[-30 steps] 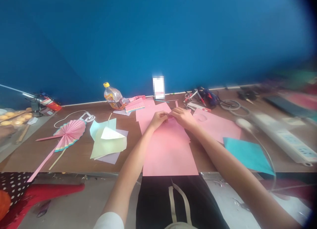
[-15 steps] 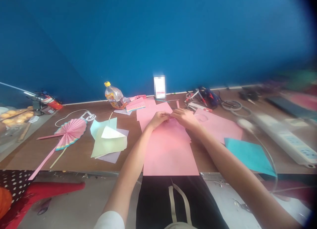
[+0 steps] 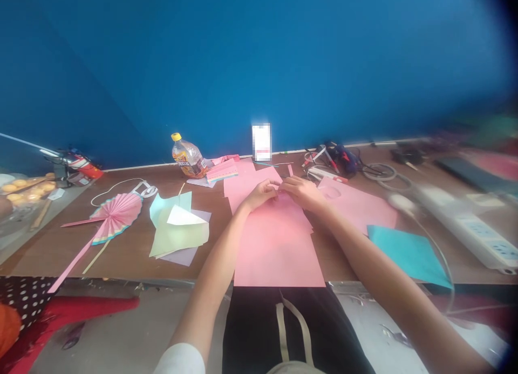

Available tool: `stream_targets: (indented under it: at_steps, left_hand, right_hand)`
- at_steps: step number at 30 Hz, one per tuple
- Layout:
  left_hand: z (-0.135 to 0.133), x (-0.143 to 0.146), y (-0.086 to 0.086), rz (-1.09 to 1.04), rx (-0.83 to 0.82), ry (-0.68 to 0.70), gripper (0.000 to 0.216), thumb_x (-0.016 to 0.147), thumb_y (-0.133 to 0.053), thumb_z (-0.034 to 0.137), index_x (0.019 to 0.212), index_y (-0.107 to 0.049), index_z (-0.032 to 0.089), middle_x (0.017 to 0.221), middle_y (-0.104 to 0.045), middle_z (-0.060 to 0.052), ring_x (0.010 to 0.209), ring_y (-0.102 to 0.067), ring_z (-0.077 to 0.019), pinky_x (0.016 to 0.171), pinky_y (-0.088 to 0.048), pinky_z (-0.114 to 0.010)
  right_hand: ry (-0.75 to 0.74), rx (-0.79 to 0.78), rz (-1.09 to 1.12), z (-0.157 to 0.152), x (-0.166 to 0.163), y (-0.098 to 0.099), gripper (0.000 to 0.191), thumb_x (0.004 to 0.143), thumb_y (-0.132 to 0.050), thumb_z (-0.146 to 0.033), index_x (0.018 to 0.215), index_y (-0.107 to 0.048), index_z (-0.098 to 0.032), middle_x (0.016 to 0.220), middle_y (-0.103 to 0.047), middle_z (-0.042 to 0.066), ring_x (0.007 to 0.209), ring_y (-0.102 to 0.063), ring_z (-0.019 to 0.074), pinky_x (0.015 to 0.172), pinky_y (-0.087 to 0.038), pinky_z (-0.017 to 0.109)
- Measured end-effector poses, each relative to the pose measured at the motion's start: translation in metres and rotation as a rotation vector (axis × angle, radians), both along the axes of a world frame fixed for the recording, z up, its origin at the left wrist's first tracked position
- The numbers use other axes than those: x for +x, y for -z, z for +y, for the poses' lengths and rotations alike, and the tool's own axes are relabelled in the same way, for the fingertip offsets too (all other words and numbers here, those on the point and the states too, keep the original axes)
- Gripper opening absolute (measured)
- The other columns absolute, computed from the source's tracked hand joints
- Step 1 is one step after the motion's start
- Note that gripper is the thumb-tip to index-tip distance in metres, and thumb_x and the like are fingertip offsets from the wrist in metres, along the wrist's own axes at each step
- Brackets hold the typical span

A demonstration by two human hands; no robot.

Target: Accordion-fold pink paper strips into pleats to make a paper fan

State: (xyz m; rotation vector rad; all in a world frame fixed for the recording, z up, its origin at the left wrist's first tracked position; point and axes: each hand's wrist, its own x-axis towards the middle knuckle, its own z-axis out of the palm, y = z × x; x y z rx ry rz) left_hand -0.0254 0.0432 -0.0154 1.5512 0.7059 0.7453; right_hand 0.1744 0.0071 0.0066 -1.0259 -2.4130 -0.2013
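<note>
Head view: left hand [image 3: 260, 195] and right hand [image 3: 301, 192] met over pink paper [image 3: 279, 250], likely for steadiness; their grip couldn't be told.

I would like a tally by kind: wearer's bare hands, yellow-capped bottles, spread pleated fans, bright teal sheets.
Wearer's bare hands: 2
Yellow-capped clear plastic bottle: 1
Spread pleated pink paper fan: 1
Bright teal paper sheet: 1
Total: 5

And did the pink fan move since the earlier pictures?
No, the pink fan lies in the same spot on the brown table, judged against its front edge; only the view shifted slightly.
</note>
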Motion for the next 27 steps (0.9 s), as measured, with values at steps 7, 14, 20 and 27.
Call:
stream_targets:
  at_steps: [7, 14, 20, 27]
  left_hand:
    - [0.0014, -0.0019, -0.0031, -0.019, -0.031, -0.006, 0.039, 0.077, -0.066, 0.036, 0.108, -0.058, 0.014, 0.070, -0.062, -0.001, 0.067, -0.058, -0.0104, 0.071, -0.043, -0.025]
    - [0.0004, -0.0001, -0.0042, -0.013, -0.036, 0.000, 0.042, 0.075, -0.068, 0.040, 0.105, -0.059, 0.012, 0.069, -0.061, -0.002, 0.064, -0.057, -0.0100, 0.067, -0.042, -0.024]
    - [-0.0016, 0.0015, -0.0045, 0.004, -0.050, -0.018, 0.039, 0.074, -0.069, 0.038, 0.102, -0.060, 0.013, 0.078, -0.063, -0.004, 0.067, -0.057, -0.0102, 0.065, -0.042, -0.023]
    - [-0.0007, 0.0008, -0.0040, 0.002, -0.053, 0.001, 0.036, 0.074, -0.068, 0.036, 0.101, -0.061, 0.013, 0.084, -0.063, -0.005, 0.070, -0.058, -0.0101, 0.066, -0.042, -0.023]
  right_hand:
    - [-0.032, 0.006, -0.076, -0.0020, 0.0028, -0.0063, 0.026, 0.092, -0.040, -0.011, 0.095, -0.064, -0.019, 0.083, -0.062, 0.006, 0.073, -0.049, 0.0155, 0.063, -0.030, 0.027]
    - [0.048, 0.061, -0.089, -0.0024, -0.0013, -0.0019, 0.023, 0.092, -0.040, -0.013, 0.092, -0.063, -0.017, 0.079, -0.060, 0.005, 0.072, -0.049, 0.0156, 0.062, -0.028, 0.027]
    - [0.045, 0.090, -0.088, -0.0024, -0.0025, -0.0003, 0.025, 0.093, -0.040, -0.017, 0.105, -0.062, -0.019, 0.083, -0.061, 0.006, 0.075, -0.049, 0.0157, 0.062, -0.030, 0.027]
    - [0.014, 0.095, -0.085, -0.0014, -0.0002, 0.0015, 0.032, 0.093, -0.039, -0.017, 0.116, -0.060, -0.022, 0.083, -0.061, 0.005, 0.075, -0.050, 0.0156, 0.063, -0.031, 0.026]
